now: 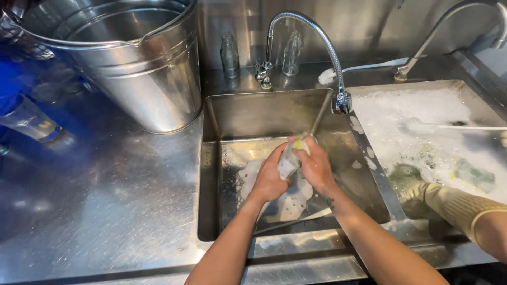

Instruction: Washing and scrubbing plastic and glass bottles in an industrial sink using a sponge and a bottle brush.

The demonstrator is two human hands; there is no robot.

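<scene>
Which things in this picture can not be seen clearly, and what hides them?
Head view:
- Soapy item between left hand and right hand: foam and fingers cover it; its kind is unclear.
- Right basin: foam hides what lies under the water.
- Gloved hand of another person: partly sunk in suds.
- Metal bucket: cut by the top edge.

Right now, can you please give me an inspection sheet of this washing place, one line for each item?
Surface: steel counter, wet, with a left sink streaked with foam.
Job's things: soapy glass with a yellow sponge, held over the left sink.
Clutter: large metal bucket, drinking glass, two small bottles, white brush.
Grippers: left hand and right hand both grip the soapy glass.
Cables: nothing seen.
Surroundings: curved tap; right sink full of suds; another person's gloved hand there.
</scene>
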